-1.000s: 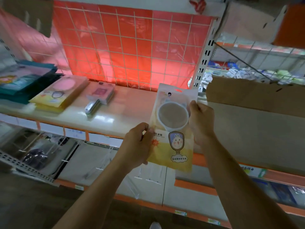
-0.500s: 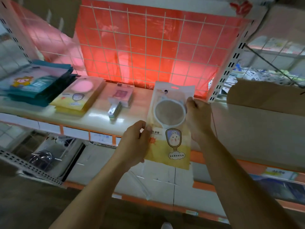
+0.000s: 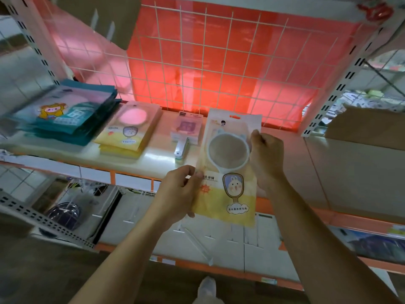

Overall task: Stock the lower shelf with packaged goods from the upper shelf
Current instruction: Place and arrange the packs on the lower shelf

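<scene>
Yellow pack [image 3: 230, 172]: upright in both hands in front of the upper shelf's front edge. It holds a white-rimmed round mirror, with a rabbit drawing printed below.
Change: the pack now sits closer to the purple packets than half a second ago, and the right-hand upright lies further off. The grip is the same.
Left hand [image 3: 177, 194]: pinches the pack's left edge, thumb on the front and fingers behind.
Right hand [image 3: 266, 154]: fingers curled round the right edge, beside the mirror rim.
Shoe [image 3: 207, 286]: pale toe at the bottom, between the forearms.
Lower shelf [image 3: 166, 233]: white panels with an orange front strip, below the pack. A dark round item at its far left is too blurred to name.
Upper shelf [image 3: 157, 159]: glossy white board with an orange-and-white label rail.
Purple packets [image 3: 186, 128]: small stack just left of the pack, with a white handle sticking out toward the front.
Yellow stack [image 3: 129, 130]: packs of the same kind, further left.
Teal stack [image 3: 72, 115]: far left, with a cartoon on top.
Box [image 3: 361, 128]: cardboard, on the right beyond the upright [image 3: 333, 95].
Mesh [image 3: 219, 73]: white wire grid over a red backing behind the shelf.
</scene>
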{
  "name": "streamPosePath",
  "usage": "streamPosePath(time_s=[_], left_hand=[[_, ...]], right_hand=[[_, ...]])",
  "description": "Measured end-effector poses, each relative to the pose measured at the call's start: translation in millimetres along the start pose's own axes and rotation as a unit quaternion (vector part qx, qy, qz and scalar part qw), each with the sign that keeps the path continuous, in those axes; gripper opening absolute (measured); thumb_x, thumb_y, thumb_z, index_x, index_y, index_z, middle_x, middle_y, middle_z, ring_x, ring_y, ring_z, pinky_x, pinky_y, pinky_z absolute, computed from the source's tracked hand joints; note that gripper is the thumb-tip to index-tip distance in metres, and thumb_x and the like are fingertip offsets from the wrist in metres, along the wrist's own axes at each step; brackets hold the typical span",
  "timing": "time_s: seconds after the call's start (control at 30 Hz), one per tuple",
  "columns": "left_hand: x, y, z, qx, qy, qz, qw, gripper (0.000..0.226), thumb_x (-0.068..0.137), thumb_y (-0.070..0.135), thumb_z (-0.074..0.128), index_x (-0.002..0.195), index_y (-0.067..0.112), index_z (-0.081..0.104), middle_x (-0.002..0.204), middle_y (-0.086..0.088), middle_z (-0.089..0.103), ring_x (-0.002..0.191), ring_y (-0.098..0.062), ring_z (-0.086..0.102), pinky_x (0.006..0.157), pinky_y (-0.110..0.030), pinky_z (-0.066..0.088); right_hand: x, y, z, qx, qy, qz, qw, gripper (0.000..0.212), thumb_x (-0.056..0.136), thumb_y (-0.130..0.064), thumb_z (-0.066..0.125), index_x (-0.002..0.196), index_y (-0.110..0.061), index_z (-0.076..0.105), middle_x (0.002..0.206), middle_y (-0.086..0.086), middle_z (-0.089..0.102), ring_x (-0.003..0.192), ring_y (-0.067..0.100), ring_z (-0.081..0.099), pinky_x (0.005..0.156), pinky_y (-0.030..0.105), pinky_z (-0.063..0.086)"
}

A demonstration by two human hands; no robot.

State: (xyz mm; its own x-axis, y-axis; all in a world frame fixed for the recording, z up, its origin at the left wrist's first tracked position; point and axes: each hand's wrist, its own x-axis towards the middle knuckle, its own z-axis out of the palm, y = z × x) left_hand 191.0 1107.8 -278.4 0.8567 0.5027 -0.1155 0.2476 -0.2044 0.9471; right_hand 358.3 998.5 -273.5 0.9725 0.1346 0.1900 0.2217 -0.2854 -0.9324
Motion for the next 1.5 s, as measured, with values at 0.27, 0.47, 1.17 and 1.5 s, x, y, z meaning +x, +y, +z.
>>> streamPosePath(time_s=[0.27, 0.47, 1.17, 1.5], left_hand=[[36, -3, -23, 0.064, 0.038, -0.004, 0.997, 0.032, 0.098, 0.032, 0.045, 0.083, 0.008, 0.058, 0.063, -0.01, 0.06, 0.034, -0.008, 0.045, 0.033, -0.021, 0.036], [73, -7, -35, 0.09, 0.059, -0.011, 0.994, 0.03, 0.098, 0.032, 0.047, 0.077, 0.013, 0.058, 0.056, -0.001, 0.058, 0.039, -0.011, 0.047, 0.036, -0.025, 0.039], [132, -52, -143, 0.168, 0.054, -0.005, 0.984, 0.031, 0.098, 0.03, 0.045, 0.07, 0.02, 0.053, 0.056, 0.007, 0.054, 0.039, -0.004, 0.048, 0.035, -0.016, 0.033], [164, -87, -204, 0.231, 0.047, 0.01, 0.972, 0.029, 0.099, 0.03, 0.043, 0.072, 0.024, 0.051, 0.065, 0.008, 0.06, 0.06, -0.008, 0.059, 0.058, -0.028, 0.049]], right_hand=[[27, 4, 45, 0.029, -0.023, 0.032, 0.999, 0.048, 0.096, -0.018, 0.049, 0.054, -0.018, 0.028, 0.053, -0.001, 0.024, 0.052, 0.012, 0.02, 0.052, 0.03, 0.016], [55, 5, 73, 0.034, -0.042, 0.033, 0.998, 0.043, 0.095, -0.016, 0.046, 0.054, -0.014, 0.033, 0.053, 0.004, 0.028, 0.052, 0.016, 0.024, 0.053, 0.03, 0.019], [58, -25, 187, -0.059, -0.046, 0.008, 0.997, 0.051, 0.096, -0.018, 0.051, 0.049, -0.016, 0.031, 0.043, -0.003, 0.028, 0.044, 0.013, 0.026, 0.047, 0.031, 0.019], [48, -40, 259, -0.121, -0.051, 0.018, 0.991, 0.043, 0.098, -0.023, 0.048, 0.056, -0.013, 0.043, 0.05, -0.003, 0.044, 0.047, 0.013, 0.04, 0.046, 0.027, 0.03]])
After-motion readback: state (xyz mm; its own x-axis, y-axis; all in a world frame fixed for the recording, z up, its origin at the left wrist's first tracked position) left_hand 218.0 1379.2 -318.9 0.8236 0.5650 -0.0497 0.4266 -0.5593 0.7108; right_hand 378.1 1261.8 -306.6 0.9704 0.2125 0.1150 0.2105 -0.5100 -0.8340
